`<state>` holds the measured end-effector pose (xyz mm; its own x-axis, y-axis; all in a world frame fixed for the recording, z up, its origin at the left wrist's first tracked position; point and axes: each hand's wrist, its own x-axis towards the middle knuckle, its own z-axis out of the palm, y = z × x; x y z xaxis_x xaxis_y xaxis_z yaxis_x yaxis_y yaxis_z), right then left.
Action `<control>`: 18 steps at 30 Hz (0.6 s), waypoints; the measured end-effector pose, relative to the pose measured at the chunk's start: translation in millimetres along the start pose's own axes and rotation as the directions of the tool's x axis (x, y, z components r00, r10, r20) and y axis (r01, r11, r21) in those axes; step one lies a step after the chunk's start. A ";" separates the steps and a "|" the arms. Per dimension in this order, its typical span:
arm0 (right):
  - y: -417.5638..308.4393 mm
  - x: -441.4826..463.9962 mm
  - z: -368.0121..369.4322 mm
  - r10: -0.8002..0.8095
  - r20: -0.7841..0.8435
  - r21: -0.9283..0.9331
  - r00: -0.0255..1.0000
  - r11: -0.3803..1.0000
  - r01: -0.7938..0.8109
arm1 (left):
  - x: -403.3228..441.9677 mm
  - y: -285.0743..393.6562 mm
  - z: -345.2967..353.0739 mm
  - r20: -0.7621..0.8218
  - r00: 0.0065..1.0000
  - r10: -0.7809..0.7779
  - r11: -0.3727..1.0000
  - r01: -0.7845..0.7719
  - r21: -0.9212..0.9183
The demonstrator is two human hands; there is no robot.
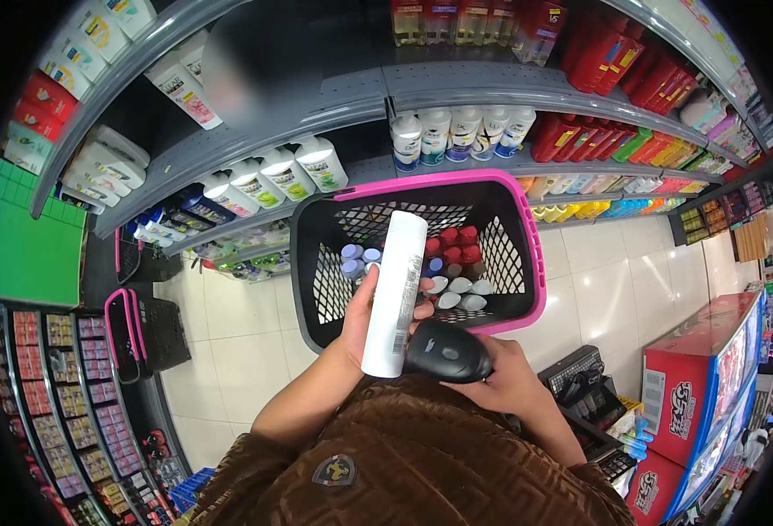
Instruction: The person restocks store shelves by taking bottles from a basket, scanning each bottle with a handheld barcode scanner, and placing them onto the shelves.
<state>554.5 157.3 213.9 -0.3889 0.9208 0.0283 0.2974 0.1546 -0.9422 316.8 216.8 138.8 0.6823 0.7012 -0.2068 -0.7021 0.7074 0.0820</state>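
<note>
My left hand point(356, 317) is wrapped round a tall white bottle point(397, 289), its back label with a barcode facing me. In my right hand point(507, 379) is a black handheld barcode scanner point(448, 352), its head right beside the lower end of the bottle. Both are above a black shopping basket point(527, 254) with a pink rim. Inside the basket stand several red-capped bottles point(458, 241), several grey-white capped bottles point(461, 287) and some with pale blue caps point(351, 254). The bottle hides part of the basket's contents.
Shelves point(351, 114) with shampoo-type bottles curve round the front. White bottles point(316, 165) line a lower shelf. Black baskets with pink handles point(145, 333) are stacked at left. A keyboard point(570, 373) and red boxes point(680, 394) are at right. Tiled floor point(228, 351) shows below.
</note>
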 end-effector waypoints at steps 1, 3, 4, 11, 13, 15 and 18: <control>-2.7 1.0 4.3 -0.001 0.044 -0.081 0.999 0.997 0.004 | -3.9 1.8 3.2 -0.019 1.000 0.023 0.998 -0.022 0.064; -0.6 3.2 15.0 0.008 0.080 -0.084 0.997 0.996 -0.002 | -14.2 5.5 10.4 -0.051 0.998 0.046 0.996 -0.041 0.082; -0.3 5.8 19.8 -0.002 0.120 -0.143 0.993 0.990 0.019 | -18.7 10.7 7.2 0.057 0.998 -0.005 0.999 0.003 0.036; -24.5 32.9 74.4 -0.049 0.096 -0.216 0.994 0.974 0.069 | -62.7 49.5 -1.8 -0.052 0.996 0.069 0.993 -0.063 0.101; -31.3 40.8 96.5 -0.022 0.102 -0.212 0.995 0.976 0.044 | -77.3 63.8 -7.4 -0.135 0.970 0.202 0.961 -0.171 0.216; -40.3 48.4 120.9 0.008 0.095 -0.214 0.995 0.977 0.013 | -98.1 81.8 -7.2 -0.117 0.975 0.190 0.979 -0.180 0.092; -52.1 66.8 159.8 -0.027 0.185 -0.217 0.982 0.974 0.067 | -134.1 112.6 -10.3 -0.097 0.987 0.125 0.992 -0.121 0.044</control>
<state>373.7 153.5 211.5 -0.5511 0.8344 -0.0087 0.4528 0.2903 -0.8430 144.1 201.5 165.7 0.5660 0.7721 -0.2888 -0.7700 0.6203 0.1494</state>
